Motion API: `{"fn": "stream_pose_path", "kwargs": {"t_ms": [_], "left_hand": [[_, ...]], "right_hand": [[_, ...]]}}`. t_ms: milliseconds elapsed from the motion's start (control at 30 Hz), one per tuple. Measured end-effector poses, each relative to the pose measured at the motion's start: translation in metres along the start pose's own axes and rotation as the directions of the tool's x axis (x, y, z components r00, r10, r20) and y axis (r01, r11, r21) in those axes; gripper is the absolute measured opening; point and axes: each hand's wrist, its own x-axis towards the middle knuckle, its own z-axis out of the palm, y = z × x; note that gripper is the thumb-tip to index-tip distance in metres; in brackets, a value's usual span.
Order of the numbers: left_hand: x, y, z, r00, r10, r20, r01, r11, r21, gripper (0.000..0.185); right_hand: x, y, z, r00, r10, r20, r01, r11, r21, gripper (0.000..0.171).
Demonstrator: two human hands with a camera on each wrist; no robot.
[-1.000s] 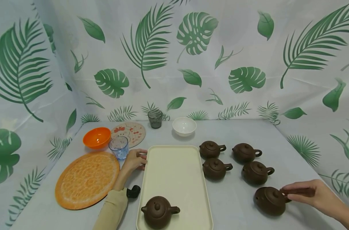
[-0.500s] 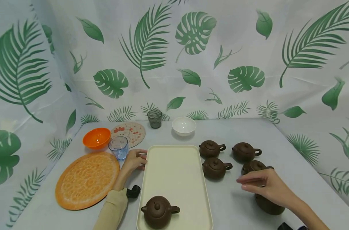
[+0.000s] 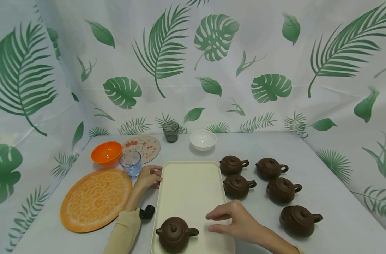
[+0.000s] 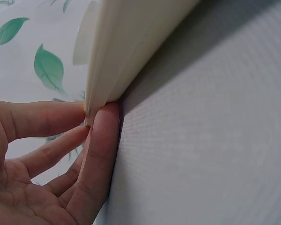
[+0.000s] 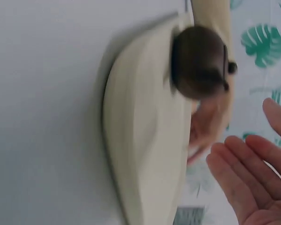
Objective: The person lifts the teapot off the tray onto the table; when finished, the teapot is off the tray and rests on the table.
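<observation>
A cream tray lies in the middle, with one brown teapot on its near left corner, handle pointing right. My left hand pinches the tray's left rim; in the left wrist view the thumb and a finger meet around the edge. Over the tray's right side hovers my right hand, thumb and fingers parted, a short gap from the teapot's handle. Nothing is between those fingers in the right wrist view. Several similar brown teapots stand right of the tray, the nearest teapot at the front.
Left of the tray lie a round orange mat, a blue glass, an orange bowl and a patterned round mat. A grey glass and a white bowl stand at the back, before the leaf-print curtain.
My right hand has let go of the nearest right-hand teapot's handle and moved left over the tray. The left hand and the teapots have stayed in place.
</observation>
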Motion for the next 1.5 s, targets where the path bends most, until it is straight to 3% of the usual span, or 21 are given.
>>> {"fn": "stream_pose_path", "kwargs": {"t_ms": [100,367,867,1067,1300,1500], "left_hand": [[0.000,0.000,0.000,1.000,0.003,0.000,-0.003,1.000,0.000,0.043],[0.000,0.000,0.000,1.000,0.001,0.002,-0.001,1.000,0.006,0.043],[-0.001,0.001,0.001,1.000,0.001,0.002,-0.001,1.000,0.005,0.044],[-0.001,0.002,0.000,1.000,0.001,0.002,-0.001,1.000,0.006,0.044],[-0.001,0.000,0.000,1.000,-0.003,0.001,0.003,1.000,0.006,0.044],[-0.001,0.000,0.000,1.000,0.009,0.002,-0.009,1.000,0.001,0.044]], "right_hand": [[0.008,-0.001,0.014,0.999,-0.042,0.018,0.042,0.999,-0.012,0.023],[0.021,-0.001,0.035,0.994,-0.013,0.112,0.010,1.000,0.026,0.019],[0.026,-0.006,0.055,0.988,0.153,0.019,-0.153,0.988,-0.007,0.010],[0.025,-0.005,0.056,0.986,0.167,-0.011,-0.166,0.985,0.039,0.011],[0.020,0.000,0.045,0.995,0.083,-0.061,-0.080,0.995,0.064,0.013],[0.006,0.006,0.005,0.991,0.114,-0.064,-0.106,0.988,0.116,0.019]]}}
